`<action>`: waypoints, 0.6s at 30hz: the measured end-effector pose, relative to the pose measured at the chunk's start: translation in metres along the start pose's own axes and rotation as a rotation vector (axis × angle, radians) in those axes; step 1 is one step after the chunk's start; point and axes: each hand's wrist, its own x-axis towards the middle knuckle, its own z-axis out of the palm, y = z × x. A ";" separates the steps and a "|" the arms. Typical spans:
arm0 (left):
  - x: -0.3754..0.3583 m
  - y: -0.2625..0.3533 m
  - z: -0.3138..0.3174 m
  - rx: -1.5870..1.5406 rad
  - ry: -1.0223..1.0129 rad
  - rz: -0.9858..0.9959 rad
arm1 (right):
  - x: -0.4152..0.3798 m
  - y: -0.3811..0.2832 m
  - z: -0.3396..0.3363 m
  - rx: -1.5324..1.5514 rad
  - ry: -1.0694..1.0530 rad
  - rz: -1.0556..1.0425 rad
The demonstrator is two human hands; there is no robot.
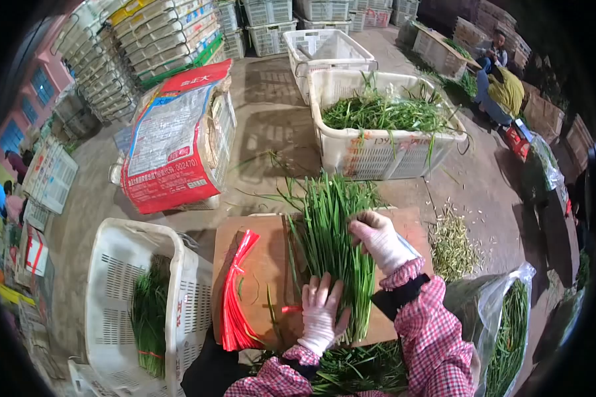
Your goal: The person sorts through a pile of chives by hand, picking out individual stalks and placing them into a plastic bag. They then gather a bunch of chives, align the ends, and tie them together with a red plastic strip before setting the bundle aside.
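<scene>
The bunch of long green leaves lies on the wooden board, its cut ends towards the wearer; the left hand rests on the lower left side of the bunch with its fingers spread wide; the right hand is at the bunch's right edge, higher up, its fingers curled close together, though I cannot tell whether they grip any leaves.

Red strips, tied near their top, lie on the board left of the bunch; loose leaves lie below the board; left of it, a white crate holds a banded bundle.

A pile of short cuttings lies on the floor right of the board, with a clear bag of greens nearer the wearer; beyond the board stand a crate of tangled greens and, to its left, a red-and-white sack; a person sits far off at right.
</scene>
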 end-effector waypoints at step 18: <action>-0.006 -0.017 0.012 -0.228 0.074 -0.075 | 0.119 0.012 0.038 -0.110 -0.146 0.164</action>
